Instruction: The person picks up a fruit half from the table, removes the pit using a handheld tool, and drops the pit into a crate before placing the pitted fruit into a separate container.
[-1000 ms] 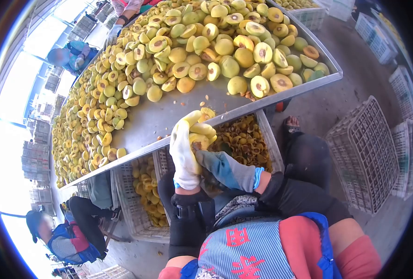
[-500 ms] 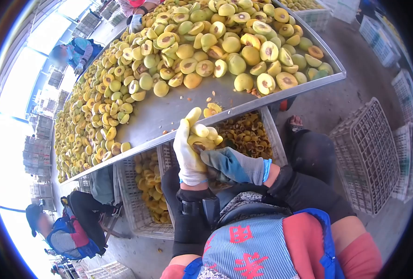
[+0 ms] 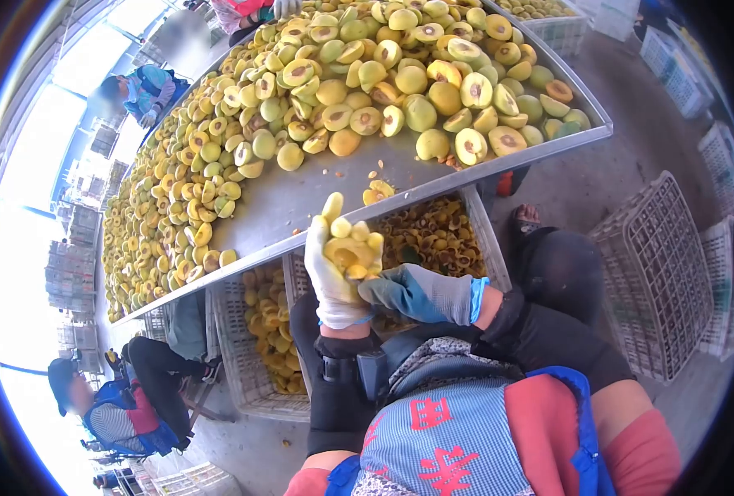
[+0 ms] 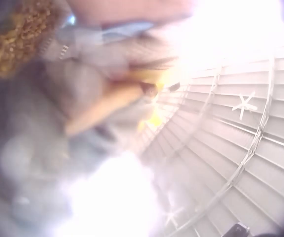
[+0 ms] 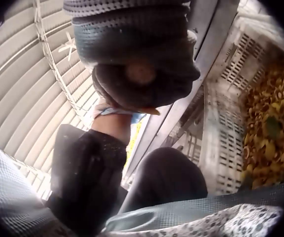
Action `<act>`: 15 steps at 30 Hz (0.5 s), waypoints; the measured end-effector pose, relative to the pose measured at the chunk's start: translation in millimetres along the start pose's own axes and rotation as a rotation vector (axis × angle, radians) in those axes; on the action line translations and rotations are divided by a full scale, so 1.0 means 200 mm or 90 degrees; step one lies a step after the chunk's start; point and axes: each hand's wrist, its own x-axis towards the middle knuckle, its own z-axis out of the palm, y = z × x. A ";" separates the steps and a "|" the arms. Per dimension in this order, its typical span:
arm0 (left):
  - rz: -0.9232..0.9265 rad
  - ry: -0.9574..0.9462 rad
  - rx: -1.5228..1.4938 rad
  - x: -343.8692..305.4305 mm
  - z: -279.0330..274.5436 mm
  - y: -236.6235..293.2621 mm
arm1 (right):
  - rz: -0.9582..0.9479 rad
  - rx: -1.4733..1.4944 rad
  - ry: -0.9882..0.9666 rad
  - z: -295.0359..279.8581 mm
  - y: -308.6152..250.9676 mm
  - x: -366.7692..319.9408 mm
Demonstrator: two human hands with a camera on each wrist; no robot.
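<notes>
My left hand (image 3: 334, 281), in a white glove with yellow-coated fingers, holds a peach half (image 3: 352, 253) with its hollowed cut face up and one finger stretched past it. A small yellow lump (image 3: 356, 271) sits at the fruit's lower edge. My right hand (image 3: 417, 293), in a grey-blue glove, is close against the fruit. In the right wrist view its fingers curl round a wooden-handled tool (image 5: 140, 74), whose round butt end shows. The tool's handle (image 4: 102, 108) appears blurred in the left wrist view; its working tip is hidden.
A metal table (image 3: 301, 194) heaped with peach halves (image 3: 326, 91) stands ahead. Under its edge are a crate of brownish fruit scraps (image 3: 441, 240) and a crate of yellow halves (image 3: 272, 331). An upended crate (image 3: 656, 273) stands right. Other workers (image 3: 127, 397) sit left.
The brown pit in the held half's centre no longer shows; a hollow does. The left fingers have spread slightly around the fruit. Across the table, another worker's gloved hand has moved right.
</notes>
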 end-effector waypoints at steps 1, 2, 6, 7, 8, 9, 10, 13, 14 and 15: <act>0.004 -0.096 0.062 0.04 -0.11 0.06 | 0.043 -0.083 -0.010 -0.03 -0.03 -0.02; 0.032 -0.211 0.105 0.10 -0.22 0.16 | 0.086 -0.166 -0.019 -0.06 -0.07 -0.05; 0.565 0.046 0.621 0.09 -0.55 0.57 | 0.080 -0.360 0.106 -0.12 -0.07 -0.10; 0.435 0.178 0.564 0.09 -0.58 0.74 | 0.069 -0.436 0.171 -0.13 -0.12 -0.10; 0.465 0.360 0.776 0.03 -0.53 0.74 | 0.073 -0.466 0.210 -0.14 -0.12 -0.11; 0.635 0.391 0.961 0.03 -0.50 0.75 | 0.076 -0.495 0.251 -0.14 -0.11 -0.10; 0.814 0.414 1.139 0.06 -0.45 0.77 | 0.079 -0.522 0.294 -0.15 -0.11 -0.10; 0.686 0.096 0.901 0.21 -0.23 0.49 | 0.112 -0.533 0.269 -0.18 -0.12 -0.10; 0.742 -0.021 1.038 0.25 -0.10 0.36 | 0.133 -0.538 0.253 -0.20 -0.12 -0.10; 0.549 -0.138 0.933 0.25 0.08 0.21 | 0.163 -0.552 0.249 -0.19 -0.15 -0.13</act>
